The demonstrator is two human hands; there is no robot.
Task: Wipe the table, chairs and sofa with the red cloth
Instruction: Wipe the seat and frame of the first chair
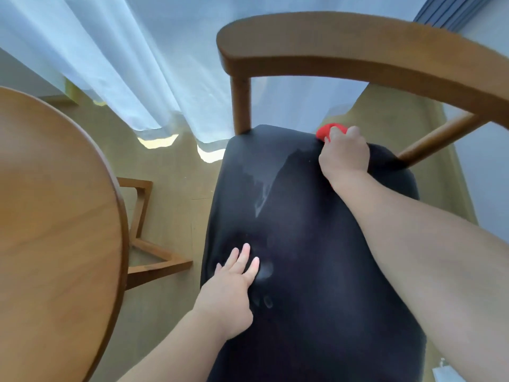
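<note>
Red cloth (327,130), bunched in a person's right hand (344,157), presses against the far edge of a black padded chair seat (316,244), just below the chair's curved wooden backrest (358,51). The fingers curl round the cloth, and most of it is hidden beneath them. The left hand (231,288) lies flat on the near-left part of the seat, fingers straight and slightly spread, holding nothing. A pale streak (264,188) marks the seat between the two hands. A round wooden desk (49,216) stands to the left, with a sheer white curtain (137,64) hanging beyond.
</note>
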